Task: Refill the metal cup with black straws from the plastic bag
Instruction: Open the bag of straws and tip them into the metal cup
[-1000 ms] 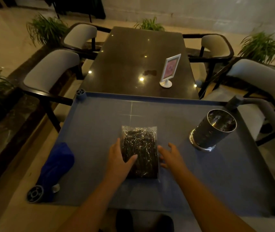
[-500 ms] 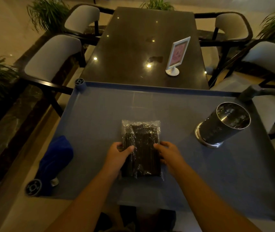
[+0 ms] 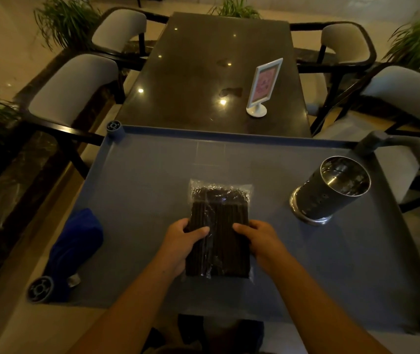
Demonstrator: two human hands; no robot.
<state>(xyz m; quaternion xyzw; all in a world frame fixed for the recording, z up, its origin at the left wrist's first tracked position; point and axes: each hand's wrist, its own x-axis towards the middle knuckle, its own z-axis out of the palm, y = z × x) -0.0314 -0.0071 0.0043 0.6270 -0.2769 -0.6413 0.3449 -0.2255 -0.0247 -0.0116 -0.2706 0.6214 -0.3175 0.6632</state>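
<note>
A clear plastic bag (image 3: 219,213) packed with black straws lies lengthwise in the middle of the blue-grey cart top (image 3: 140,190). My left hand (image 3: 182,242) grips the bag's left edge, thumb on top. At the bag's right edge my right hand (image 3: 260,240) grips it the same way. The perforated metal cup (image 3: 331,192) stands to the right of the bag, and I see no straws inside it. The bag's far end looks sealed.
A blue folded cloth (image 3: 76,249) lies at the cart's left edge. Beyond the cart stands a dark glossy table (image 3: 191,72) with a white framed sign (image 3: 265,85). Padded chairs (image 3: 76,85) and plants flank the table. A grey cart handle (image 3: 393,144) rises at the right.
My hands went from resting beside the bag to closing on its two side edges. The camera has tilted and the view has shifted slightly.
</note>
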